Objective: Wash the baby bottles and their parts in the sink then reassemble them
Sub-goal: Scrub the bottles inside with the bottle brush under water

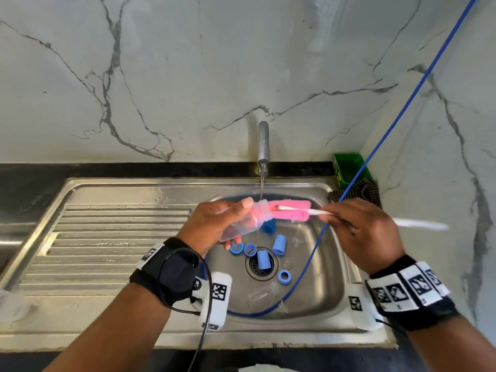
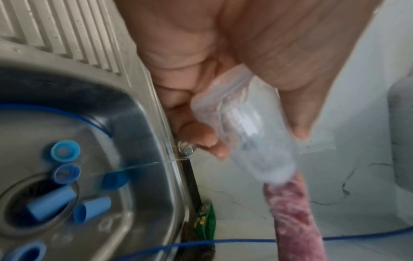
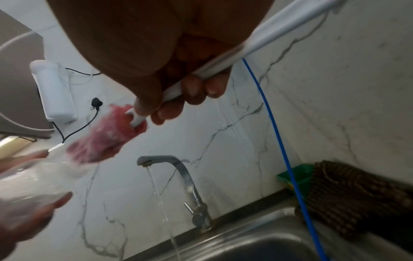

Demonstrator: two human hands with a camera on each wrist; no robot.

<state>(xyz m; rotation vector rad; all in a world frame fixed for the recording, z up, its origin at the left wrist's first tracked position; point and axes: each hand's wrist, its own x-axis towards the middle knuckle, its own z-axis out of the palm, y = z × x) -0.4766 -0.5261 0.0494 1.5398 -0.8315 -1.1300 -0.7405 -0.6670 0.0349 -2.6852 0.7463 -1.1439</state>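
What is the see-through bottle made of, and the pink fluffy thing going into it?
The bottle looks like clear, smooth plastic: fingers show through it and its neck has moulded threads. The pink brush head looks like soft sponge or foam, matte and porous, though blur leaves that open.

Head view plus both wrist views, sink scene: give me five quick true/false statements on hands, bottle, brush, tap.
1. The left hand grips the clear plastic baby bottle. True.
2. The pink sponge bottle brush lies in the steel sink basin. False: the right hand holds it by its white handle, sponge end at the bottle's mouth.
3. Water runs from the grey metal tap. True.
4. The blue plastic caps and rings sit on the ribbed drainboard. False: they lie in the basin, around the drain.
5. The bottle has its blue collar screwed on. False: its threaded neck is bare.
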